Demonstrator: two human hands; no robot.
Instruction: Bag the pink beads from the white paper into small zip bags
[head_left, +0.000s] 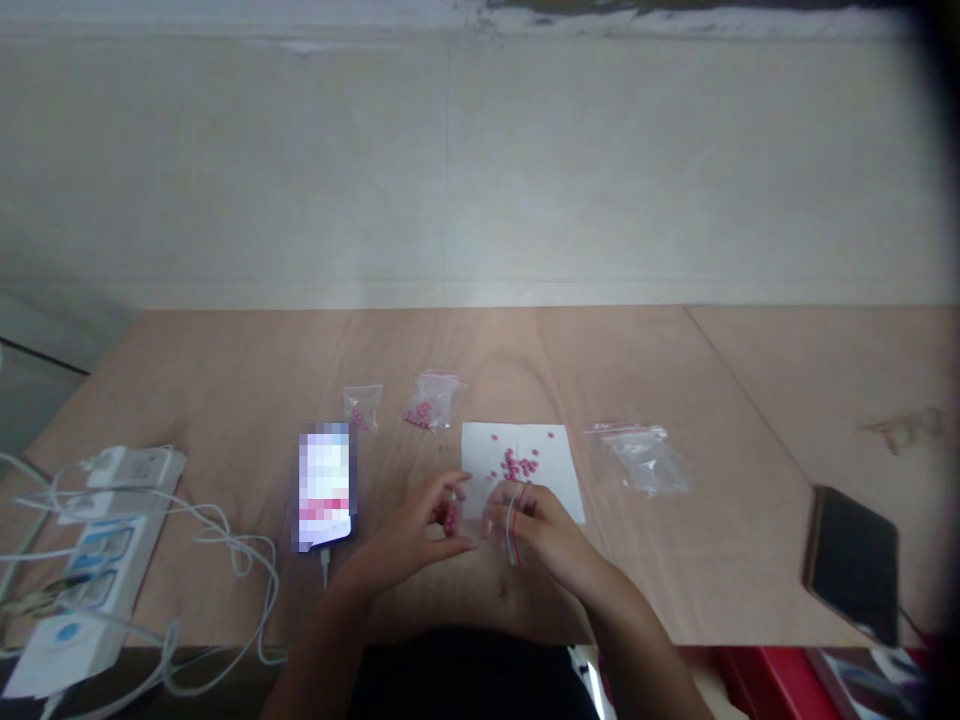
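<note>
My left hand (414, 525) is curled, thumb apart from the fingertips, around a small cluster of pink beads (451, 518). Whether these beads are loose or inside clear plastic, I cannot tell. My right hand (541, 525) pinches a small clear zip bag (514, 530) with a red stripe along its top; part of the bag is hidden by the fingers. Just beyond the hands, a white sheet of paper (480, 440) carries a loose pile of pink beads (519, 465), with a few scattered apart from it.
Two zip bags with pink beads, a smaller one (363, 408) and a larger one (433, 400), lie behind. Clear bags (645, 460) rest right of the paper. A lit phone (325, 485), a power strip (112, 570) with white cables, and a dark phone (853, 562) flank the hands.
</note>
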